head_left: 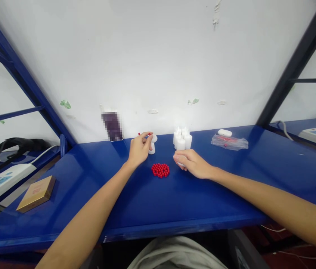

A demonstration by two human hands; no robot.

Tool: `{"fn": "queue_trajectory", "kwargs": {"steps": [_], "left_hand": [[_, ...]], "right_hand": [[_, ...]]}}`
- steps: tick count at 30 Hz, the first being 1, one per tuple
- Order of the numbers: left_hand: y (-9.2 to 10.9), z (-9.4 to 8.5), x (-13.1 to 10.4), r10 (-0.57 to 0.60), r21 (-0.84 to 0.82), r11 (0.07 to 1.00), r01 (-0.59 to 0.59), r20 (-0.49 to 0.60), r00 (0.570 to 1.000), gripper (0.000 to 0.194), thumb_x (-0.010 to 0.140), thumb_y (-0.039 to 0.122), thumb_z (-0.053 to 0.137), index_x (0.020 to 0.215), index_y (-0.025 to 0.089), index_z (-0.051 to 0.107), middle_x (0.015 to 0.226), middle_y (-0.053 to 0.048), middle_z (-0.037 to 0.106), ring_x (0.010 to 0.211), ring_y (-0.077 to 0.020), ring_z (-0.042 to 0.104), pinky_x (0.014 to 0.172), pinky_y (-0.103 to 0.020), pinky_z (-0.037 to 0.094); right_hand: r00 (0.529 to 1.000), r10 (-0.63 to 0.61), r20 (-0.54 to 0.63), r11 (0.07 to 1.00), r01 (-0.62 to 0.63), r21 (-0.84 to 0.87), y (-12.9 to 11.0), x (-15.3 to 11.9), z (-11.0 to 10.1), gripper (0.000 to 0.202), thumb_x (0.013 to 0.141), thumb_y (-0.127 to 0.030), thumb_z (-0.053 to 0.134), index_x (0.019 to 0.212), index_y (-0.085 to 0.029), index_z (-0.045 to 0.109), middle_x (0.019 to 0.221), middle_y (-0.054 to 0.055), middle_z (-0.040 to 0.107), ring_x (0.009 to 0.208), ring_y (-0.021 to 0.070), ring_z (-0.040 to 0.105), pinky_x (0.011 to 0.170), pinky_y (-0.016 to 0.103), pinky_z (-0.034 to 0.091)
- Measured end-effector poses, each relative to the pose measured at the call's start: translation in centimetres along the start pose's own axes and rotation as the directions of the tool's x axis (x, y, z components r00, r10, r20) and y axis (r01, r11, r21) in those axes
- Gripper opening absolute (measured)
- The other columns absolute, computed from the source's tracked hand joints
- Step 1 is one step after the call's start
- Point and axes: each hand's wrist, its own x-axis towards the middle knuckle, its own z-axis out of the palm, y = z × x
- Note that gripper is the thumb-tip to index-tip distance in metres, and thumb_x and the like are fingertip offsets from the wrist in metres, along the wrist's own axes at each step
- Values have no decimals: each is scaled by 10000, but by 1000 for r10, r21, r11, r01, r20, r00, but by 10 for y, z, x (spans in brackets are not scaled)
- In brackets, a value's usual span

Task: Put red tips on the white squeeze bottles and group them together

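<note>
Okay, so using the pile of little red pieces (160, 170) as the middle of the clock: it sits loose on the blue tabletop (158, 205), a tight cluster between the two hands. Left hand (141, 147) is at about 10 to 11 o'clock, fingers bent in with thumb and fingertips brought together on a red bit (150, 133), and there's another speck of red poking out behind the knuckles. Just beside those fingers, around 11, is a white container (152, 148), partly hidden, so I can't tell whether the hand actually touches it. Right hand (188, 162) is between 2 and 3, fingers curled closed around a white item (180, 163); most of it is covered, so no clue on its full shape. At 1 o'clock, near that hand, a bunch of white bottles (182, 139) stands upright, close together. Further out at 2 there's a clear plastic bag (238, 143) with red stuff in it, and a white oval thing (225, 132) right at its back edge. Way over between 8 and 9 lies a gold box (36, 192), with a white power strip (9, 177) past it near 9.
</note>
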Motion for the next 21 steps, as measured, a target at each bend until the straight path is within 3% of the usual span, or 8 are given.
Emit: {"fn": "queue_trajectory", "kwargs": {"steps": [3, 7, 15, 19, 21], "left_hand": [[-7, -2, 7, 8, 166, 986, -11, 18, 1000, 376, 947, 424, 477, 1157, 180, 672, 567, 11, 641, 506, -129, 577, 549, -223, 414], [-12, -4, 9, 0, 253, 968, -2, 8, 1000, 381, 955, 413, 459, 1184, 187, 663, 588, 1, 660, 514, -143, 586, 573, -233, 419], [-16, -5, 8, -14, 299, 954, -2, 53, 999, 403, 967, 421, 450, 1215, 184, 661, 575, -6, 652, 554, -170, 614, 636, -256, 452], [-11, -6, 5, 27, 255, 966, -35, 34, 999, 415, 962, 379, 469, 1292, 169, 608, 572, 10, 639, 556, -157, 601, 654, -254, 457], [-5, -8, 2, 74, 227, 970, -85, 60, 996, 382, 962, 361, 462, 1240, 164, 633, 583, 15, 631, 555, -145, 590, 645, -249, 451]], "right_hand": [[1000, -6, 9, 1000, 6, -17, 0, 0, 0, 485, 968, -535, 411, 633, -189, 470, 565, -20, 519, 531, 121, 499, 566, 252, 370], [1000, 1, 15, 1000, -1, -30, 0, 0, 1, 478, 970, -532, 410, 650, -186, 484, 574, -19, 526, 537, 121, 504, 571, 251, 368], [1000, 7, 28, 999, -5, -50, -1, 0, 0, 463, 972, -518, 413, 673, -180, 513, 579, -21, 535, 546, 119, 511, 581, 247, 375], [999, 10, 31, 998, -8, -56, -1, -1, -1, 470, 971, -524, 408, 668, -179, 510, 581, -18, 537, 546, 119, 510, 580, 250, 373], [999, 12, 33, 998, -10, -56, -1, -1, -1, 472, 970, -527, 408, 669, -179, 511, 579, -18, 536, 545, 120, 510, 582, 251, 374]]}}
